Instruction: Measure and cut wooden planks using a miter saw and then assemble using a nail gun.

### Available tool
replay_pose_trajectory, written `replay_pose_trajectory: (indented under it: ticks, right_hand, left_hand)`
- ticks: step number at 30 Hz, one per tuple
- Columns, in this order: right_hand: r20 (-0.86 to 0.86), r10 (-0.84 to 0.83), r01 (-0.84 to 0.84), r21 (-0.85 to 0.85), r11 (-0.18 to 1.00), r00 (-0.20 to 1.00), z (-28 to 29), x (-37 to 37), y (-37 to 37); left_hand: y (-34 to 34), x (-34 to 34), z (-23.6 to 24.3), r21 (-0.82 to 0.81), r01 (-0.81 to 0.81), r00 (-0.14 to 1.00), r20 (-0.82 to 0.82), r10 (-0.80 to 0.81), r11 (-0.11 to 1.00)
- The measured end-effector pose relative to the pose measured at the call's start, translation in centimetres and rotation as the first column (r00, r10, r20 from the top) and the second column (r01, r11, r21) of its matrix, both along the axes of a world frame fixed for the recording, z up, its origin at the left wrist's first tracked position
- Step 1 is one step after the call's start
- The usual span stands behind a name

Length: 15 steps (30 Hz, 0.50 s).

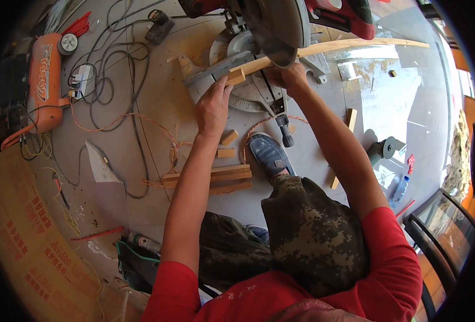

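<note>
So the whole workspace is a grey tiled floor (160, 118), sawdust scattered over it, cables looping all over the left side. A big printed brown board (17, 220) fills the lower left, its edge lost in the black rim. Next size down is the orange compressor tank (45, 80) at the upper left, and the miter saw (280, 27) sitting on the floor up top, head chopped off by the frame edge. A long wood strip (377, 43) crosses the saw and sticks out to the right.

Left hand (212, 107) is pinching a short wood block (236, 77) by its end, left of the blade; can't tell if that's separate or just the strip's tip. Right hand (292, 78) is by the strip, fingers tucked behind the blade guard, so no clue whether they're gripping. Smallest stuff: two offcuts (229, 138) near the shoe (269, 153).
</note>
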State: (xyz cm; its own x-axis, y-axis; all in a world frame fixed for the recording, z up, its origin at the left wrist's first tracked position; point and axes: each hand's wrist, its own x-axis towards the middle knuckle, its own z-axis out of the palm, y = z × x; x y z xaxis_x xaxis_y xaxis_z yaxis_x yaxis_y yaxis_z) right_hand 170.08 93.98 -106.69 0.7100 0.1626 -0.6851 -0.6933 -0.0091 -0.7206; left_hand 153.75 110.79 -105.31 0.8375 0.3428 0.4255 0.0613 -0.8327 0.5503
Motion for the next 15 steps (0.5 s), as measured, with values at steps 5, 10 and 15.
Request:
replay_pose_trajectory:
  ticks: [5, 10, 15]
  right_hand:
    - [-0.066, 0.078, -0.082, -0.059, 0.995, 0.995, -1.0, 3.9, -3.6]
    - [0.026, 0.2, -0.197, -0.085, 0.977, 0.979, -0.4, 4.6, -3.1]
    - [0.156, 0.343, -0.328, -0.115, 0.938, 0.926, -0.6, 4.9, -3.8]
  left_hand:
    - [-2.0, 4.0, -2.1, 0.074, -0.072, 0.997, 0.018, 0.071, 0.995]
    - [-2.3, 4.4, -3.2, -0.02, -0.155, 0.988, 0.012, 0.155, 0.988]
    - [-2.5, 5.0, -3.7, -0.043, -0.175, 0.984, 0.013, 0.175, 0.984]
